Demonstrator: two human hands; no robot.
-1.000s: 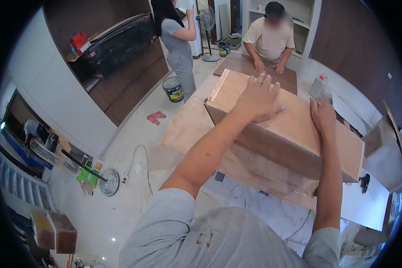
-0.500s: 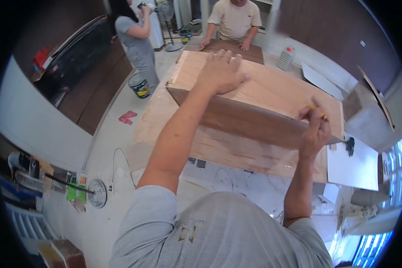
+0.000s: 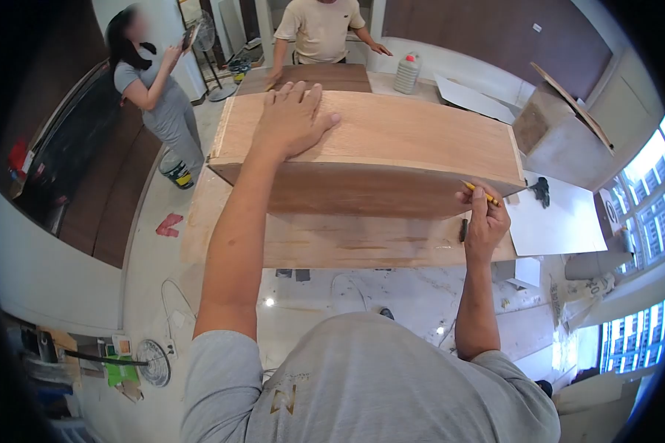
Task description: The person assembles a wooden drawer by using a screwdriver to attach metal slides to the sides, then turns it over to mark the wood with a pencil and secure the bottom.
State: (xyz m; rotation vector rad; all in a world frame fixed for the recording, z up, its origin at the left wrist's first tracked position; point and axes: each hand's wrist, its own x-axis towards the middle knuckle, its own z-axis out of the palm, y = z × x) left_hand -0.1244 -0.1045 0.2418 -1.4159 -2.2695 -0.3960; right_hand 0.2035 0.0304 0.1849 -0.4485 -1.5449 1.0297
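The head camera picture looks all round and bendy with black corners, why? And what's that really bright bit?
Head view: a fisheye lens bows the wooden box edges and blacks out the corners; the window at right is glaringly bright; the face of the person standing at left is blurred.

Bright, even daylight from the windows at right. Soft shadow under the wooden box. Strong fisheye bending and black corners; faces blurred, floor glints.

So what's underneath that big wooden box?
The box sits on a plywood sheet that sticks out at the front and left. Whatever lies under the box's middle is hidden.
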